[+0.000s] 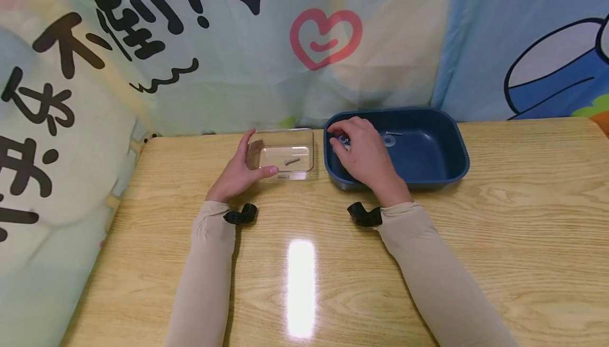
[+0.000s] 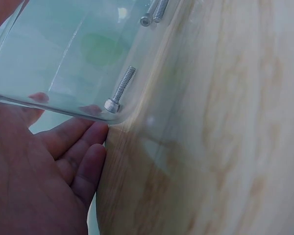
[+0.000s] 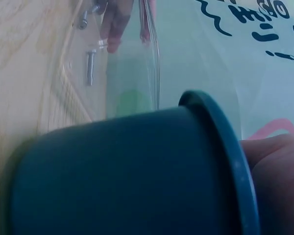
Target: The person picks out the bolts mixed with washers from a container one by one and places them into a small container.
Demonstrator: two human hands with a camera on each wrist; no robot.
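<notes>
A clear plastic box (image 1: 280, 138) stands on the table; my left hand (image 1: 238, 175) grips its left end, thumb along the front rim and a finger round the back corner. In the left wrist view, a socket-head screw (image 2: 121, 90) lies inside, with two more screws (image 2: 152, 13) farther along. My right hand (image 1: 363, 151) reaches into the left part of a blue bin (image 1: 433, 164), fingers bent, with a gap between thumb and forefinger. Small metal pieces (image 1: 343, 139) show near the fingertips. Beside that hand, a washer (image 1: 389, 140) and a screw (image 1: 394, 134) lie in the bin.
Both containers stand near the back edge of the wooden table (image 1: 266, 267), the bin just right of the box. A printed cloth (image 1: 252, 82) hangs close behind them. Each wrist wears a black mount, and the bin's raised wall (image 3: 117, 176) fills much of the right wrist view.
</notes>
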